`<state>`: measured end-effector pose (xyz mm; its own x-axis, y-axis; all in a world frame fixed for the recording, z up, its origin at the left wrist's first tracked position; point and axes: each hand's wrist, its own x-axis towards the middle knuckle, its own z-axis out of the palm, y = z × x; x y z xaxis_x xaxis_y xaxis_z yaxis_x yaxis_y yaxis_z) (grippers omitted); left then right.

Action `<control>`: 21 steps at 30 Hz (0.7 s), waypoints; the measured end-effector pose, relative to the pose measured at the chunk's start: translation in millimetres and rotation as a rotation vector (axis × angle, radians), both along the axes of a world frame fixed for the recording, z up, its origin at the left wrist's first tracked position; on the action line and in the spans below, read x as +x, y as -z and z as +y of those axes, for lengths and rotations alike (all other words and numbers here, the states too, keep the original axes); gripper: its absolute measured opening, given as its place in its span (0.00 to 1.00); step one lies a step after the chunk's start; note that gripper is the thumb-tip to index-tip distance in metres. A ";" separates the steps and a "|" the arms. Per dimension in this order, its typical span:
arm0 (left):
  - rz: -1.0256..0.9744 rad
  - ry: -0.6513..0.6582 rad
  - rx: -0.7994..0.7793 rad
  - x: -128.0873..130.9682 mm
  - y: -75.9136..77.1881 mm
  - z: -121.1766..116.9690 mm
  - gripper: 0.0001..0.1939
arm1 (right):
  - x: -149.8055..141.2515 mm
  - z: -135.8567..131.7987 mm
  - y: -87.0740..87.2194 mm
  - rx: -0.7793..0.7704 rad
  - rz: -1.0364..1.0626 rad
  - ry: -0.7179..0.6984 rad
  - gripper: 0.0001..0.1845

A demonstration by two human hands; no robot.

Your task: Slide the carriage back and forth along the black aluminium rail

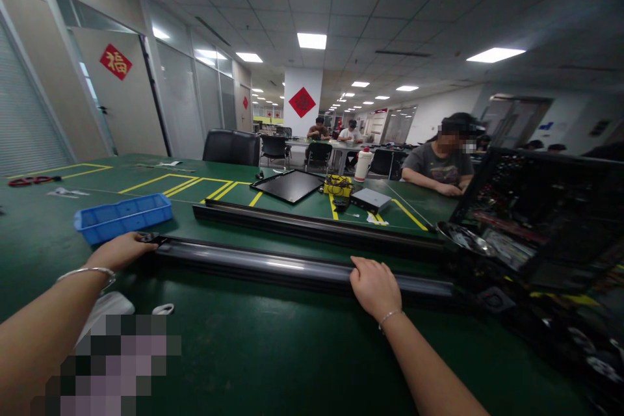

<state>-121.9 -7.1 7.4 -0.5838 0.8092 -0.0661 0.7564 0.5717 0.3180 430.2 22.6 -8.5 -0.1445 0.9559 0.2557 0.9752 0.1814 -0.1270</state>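
A long dark metal rail [273,263] with a shiny rounded top lies across the green table in front of me. At its left end, my left hand [121,249] is closed, thumb and fingers gripping a small dark end piece [155,240]. My right hand [376,286] is wrapped over the rail right of its middle, fingers closed on the far side and partly hidden. Behind it, a second long black rail [292,224] lies roughly parallel. A blue plastic bin [124,216] stands just beyond my left hand.
Farther back are a black flat panel [288,186], a yellow box with cables [338,186], a grey box [371,200] and a white bottle [363,164]. Dark equipment [531,227] crowds the right. A person [441,159] sits across the table [273,351].
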 end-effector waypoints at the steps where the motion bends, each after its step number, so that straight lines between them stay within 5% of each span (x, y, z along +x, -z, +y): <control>1: 0.003 0.002 0.001 2.1 -1.2 -0.2 0.25 | 0.2 0.4 0.6 0.003 0.000 0.000 0.25; 21: -0.005 0.009 0.039 4.3 2.8 0.8 0.24 | 0.4 -0.4 -0.9 -0.010 0.006 -0.001 0.25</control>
